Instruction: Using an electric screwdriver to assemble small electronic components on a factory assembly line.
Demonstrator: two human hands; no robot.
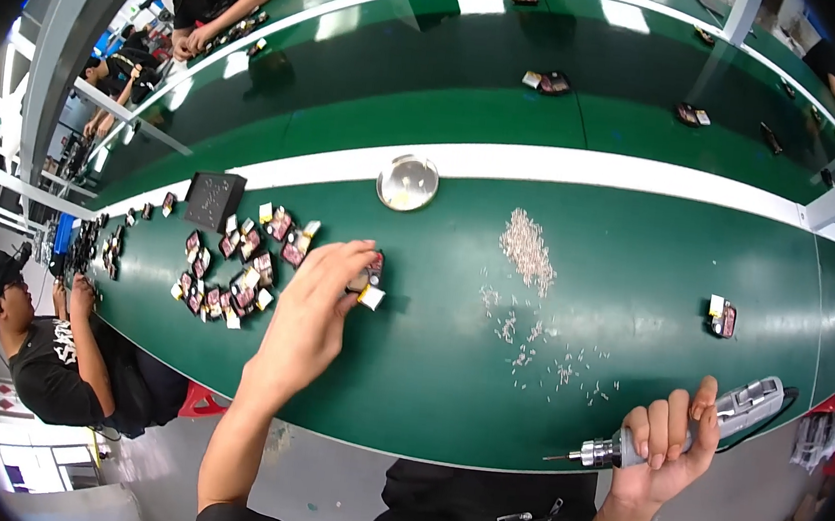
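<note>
My left hand (311, 301) is closed around a small black-and-red part (376, 266) with a white-and-yellow tab, just above the green table; my fingers cover much of it. At the table's near right edge, my right hand (670, 438) grips a grey electric screwdriver (754, 401), its thin bit pointing left. Between my hands lies a heap of tiny silvery pieces (527, 251), which look like screws, with more scattered towards me. A cluster of similar black-and-red parts (224, 287) sits left of my left hand. One more such part (722, 317) lies alone at the right.
A round shiny dish (408, 182) and a black tray (214, 201) stand along the white rail (547, 165). Beyond it, a green belt-like surface (404, 88) carries several parts. A co-worker (56, 356) sits at the left; others work farther back. The screwdriver's cord (788, 402) trails right.
</note>
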